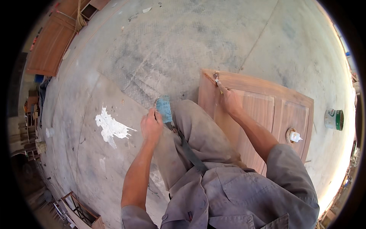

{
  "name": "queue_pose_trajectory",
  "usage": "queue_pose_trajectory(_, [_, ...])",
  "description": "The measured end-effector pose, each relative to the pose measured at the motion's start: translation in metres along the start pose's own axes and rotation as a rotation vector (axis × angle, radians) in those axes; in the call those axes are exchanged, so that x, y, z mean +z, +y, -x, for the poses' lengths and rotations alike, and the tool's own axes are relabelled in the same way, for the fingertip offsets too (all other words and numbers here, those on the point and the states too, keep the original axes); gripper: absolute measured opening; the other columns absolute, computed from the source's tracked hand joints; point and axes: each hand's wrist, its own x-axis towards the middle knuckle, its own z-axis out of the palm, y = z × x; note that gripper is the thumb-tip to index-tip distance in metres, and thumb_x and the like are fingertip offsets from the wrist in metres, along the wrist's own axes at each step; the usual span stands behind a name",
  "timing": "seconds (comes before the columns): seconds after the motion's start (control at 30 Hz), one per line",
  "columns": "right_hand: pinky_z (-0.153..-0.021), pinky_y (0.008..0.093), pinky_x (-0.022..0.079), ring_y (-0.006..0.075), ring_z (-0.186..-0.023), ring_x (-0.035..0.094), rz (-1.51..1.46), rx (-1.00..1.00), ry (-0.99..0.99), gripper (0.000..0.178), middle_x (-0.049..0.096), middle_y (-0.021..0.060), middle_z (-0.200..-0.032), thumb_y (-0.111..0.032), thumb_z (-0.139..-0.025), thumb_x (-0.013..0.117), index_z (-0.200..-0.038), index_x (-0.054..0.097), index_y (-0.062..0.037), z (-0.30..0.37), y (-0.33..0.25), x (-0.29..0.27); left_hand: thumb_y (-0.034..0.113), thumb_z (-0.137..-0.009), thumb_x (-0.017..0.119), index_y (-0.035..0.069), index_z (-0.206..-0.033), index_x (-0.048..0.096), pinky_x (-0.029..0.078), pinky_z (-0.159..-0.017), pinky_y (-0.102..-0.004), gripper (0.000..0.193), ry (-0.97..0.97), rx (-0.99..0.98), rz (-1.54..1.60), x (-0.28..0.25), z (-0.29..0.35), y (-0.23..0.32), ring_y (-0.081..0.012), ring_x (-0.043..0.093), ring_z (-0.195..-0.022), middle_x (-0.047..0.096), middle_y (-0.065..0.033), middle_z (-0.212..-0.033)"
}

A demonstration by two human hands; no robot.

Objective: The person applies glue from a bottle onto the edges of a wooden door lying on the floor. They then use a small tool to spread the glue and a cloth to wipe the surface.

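Observation:
My left hand [151,124] is closed on the edge of a worn blue piece [164,109], flat-looking and marked, beside my knee; its exact kind is unclear. My right hand [230,101] pinches a small slim tool with a pale tip [217,81]; whether it is a blade or a brush cannot be made out. The tip is at the far left corner of a brown wooden panel door [263,110], by a dark patch [215,74] there. The door lies flat to my right, partly hidden by my arm and clothing.
A white splatter [111,125] marks the concrete floor at left. On the door's right part, a white bottle [294,136] rests by a round tan ring. Beyond it is a green and white bucket [334,119]. Wooden panels [51,45] and a frame [78,210] line the left edge.

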Motion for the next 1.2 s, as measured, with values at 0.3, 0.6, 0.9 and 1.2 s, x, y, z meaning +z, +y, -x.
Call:
queue_pose_trajectory(0.3, [-0.079, 0.0555, 0.054, 0.0449, -0.092, 0.069, -0.046, 0.086, -0.074, 0.065, 0.071, 0.0266, -0.100, -0.011, -0.092, 0.060, -0.155, 0.050, -0.0243, -0.002, -0.001, -0.007, 0.019, -0.099, 0.058, 0.005, -0.110, 0.066, 0.051, -0.077, -0.0548, 0.019, -0.007, -0.042, -0.016, 0.002, 0.001, 0.000, -0.0437, 0.066, -0.086, 0.072, -0.0213, -0.090])
queue_pose_trajectory(0.6, [-0.080, 0.0563, 0.054, 0.0453, -0.090, 0.070, -0.067, -0.018, -0.034, 0.063, 0.070, 0.0295, -0.099, -0.008, -0.094, 0.055, -0.156, 0.049, -0.0208, 0.009, 0.018, -0.006, 0.023, -0.102, 0.056, 0.007, -0.114, 0.064, 0.049, -0.078, -0.0564, 0.021, -0.029, -0.050, -0.003, 0.000, 0.000, 0.001, -0.0453, 0.065, -0.087, 0.070, -0.0239, -0.089])
queue_pose_trajectory(0.9, [-0.082, 0.0548, 0.055, 0.0446, -0.091, 0.070, -0.057, -0.024, -0.009, 0.068, 0.070, 0.0277, -0.095, -0.003, -0.094, 0.052, -0.158, 0.046, -0.0244, 0.007, 0.023, -0.006, 0.019, -0.100, 0.058, 0.005, -0.111, 0.065, 0.050, -0.079, -0.0549, 0.019, -0.016, -0.024, 0.003, 0.003, -0.001, -0.002, -0.0434, 0.066, -0.088, 0.072, -0.0203, -0.091])
queue_pose_trajectory(1.2, [-0.077, 0.0540, 0.056, 0.0444, -0.088, 0.070, -0.008, -0.064, 0.121, 0.064, 0.073, 0.0235, -0.099, -0.006, -0.092, 0.053, -0.153, 0.052, -0.0268, -0.008, 0.022, -0.005, 0.023, -0.102, 0.055, 0.008, -0.113, 0.064, 0.049, -0.076, -0.0567, 0.021, -0.009, -0.026, 0.002, 0.004, 0.000, -0.003, -0.0453, 0.065, -0.085, 0.069, -0.0235, -0.087])
